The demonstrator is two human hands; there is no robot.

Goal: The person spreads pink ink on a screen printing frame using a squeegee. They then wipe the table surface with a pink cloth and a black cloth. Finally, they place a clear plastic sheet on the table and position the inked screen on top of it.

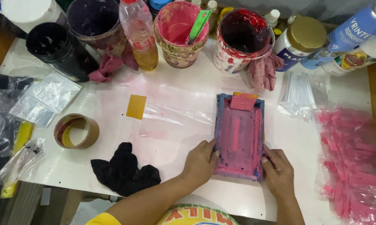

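A small rectangular printing screen frame, smeared with pink ink, lies flat on the white table. A pink-coated squeegee rests at its far end. My left hand grips the frame's near left edge, thumb against the side. My right hand holds the near right corner. Both hands press the frame down against the table.
Ink tubs stand at the back: pink with a green spatula, dark red, purple, black. Also an oil bottle, tape roll, black rag, yellow card, pink printed bags, clear bags.
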